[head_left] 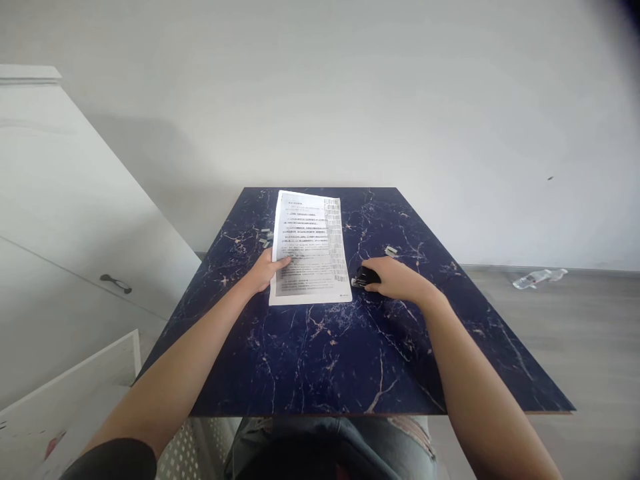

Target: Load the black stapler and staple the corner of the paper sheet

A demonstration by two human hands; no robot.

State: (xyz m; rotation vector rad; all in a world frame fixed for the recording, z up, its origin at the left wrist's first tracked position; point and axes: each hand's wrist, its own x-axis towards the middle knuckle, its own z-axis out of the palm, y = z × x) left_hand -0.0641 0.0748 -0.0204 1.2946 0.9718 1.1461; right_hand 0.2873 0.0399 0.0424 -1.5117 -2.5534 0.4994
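Printed paper sheets [310,250], covered in lines of text, are held above the middle of the table. My left hand [265,270] grips their left edge, thumb lying on top and the fingers hidden underneath. To the right of the paper, my right hand [393,277] is wrapped round a black stapler [369,275]. The stapler's front end points left, close to the lower right edge of the paper. Whether it touches the paper I cannot tell.
The dark blue marble-patterned table [320,360] stands against a pale wall. Small pale pieces lie behind my left hand, and another small pale piece [391,251] lies beyond my right hand. A clear plastic bottle [537,279] lies on the floor at right. A white cabinet [75,200] with a dark handle is at left.
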